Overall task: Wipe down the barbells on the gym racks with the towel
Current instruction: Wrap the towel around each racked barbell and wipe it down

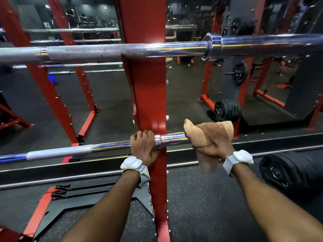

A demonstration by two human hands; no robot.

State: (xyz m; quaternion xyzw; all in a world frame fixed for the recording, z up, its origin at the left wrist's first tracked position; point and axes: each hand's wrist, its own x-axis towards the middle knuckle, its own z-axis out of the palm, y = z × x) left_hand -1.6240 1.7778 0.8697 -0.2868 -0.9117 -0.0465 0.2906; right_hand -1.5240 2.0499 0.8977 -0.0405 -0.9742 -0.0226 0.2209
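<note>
Hands work the lower barbell (111,145) at a red rack upright (148,95): the left hand (144,145) curls around the shaft, steadying it, while the right hand (215,145) clamps the tan towel (201,135) over the sleeve end. Firm, full-wrap strokes along the chrome would likely clean best.

Bare forearms (111,203), grey wristbands (144,175) with lime-green trim, a white rounded pod (131,163) on each.

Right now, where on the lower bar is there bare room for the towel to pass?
Free: the long stretch of lower bar left of the left hand, and a short gap between that hand and the towel. Crowded at the red post.
</note>
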